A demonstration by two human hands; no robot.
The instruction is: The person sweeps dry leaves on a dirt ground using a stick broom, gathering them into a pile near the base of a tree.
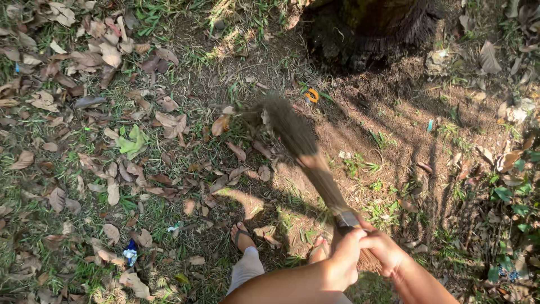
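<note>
A long broom [306,155] of bundled brown fibres slants across the middle of the view, its blurred, feathery tip just above the ground in the scatter of dry leaves [112,124], and its bound grey end held low, near the person's feet. The left hand [346,256] is clenched round the broom's handle end, fingers [355,239] curled over it, and the right hand [382,247] grips just beside it on the far side, touching the left; both are closed on the broom. Below the broom's handle end, a foot in a sandal [242,236] stands on the grass, with a pale trouser leg [246,270] above it. Away from the broom's tip, beyond a patch of bare brown soil [360,118], rises the dark base of a tree trunk [371,28]. An orange scrap [311,95] lies near the broom's tip, and a blue wrapper [130,251] lies well apart among the leaves.
</note>
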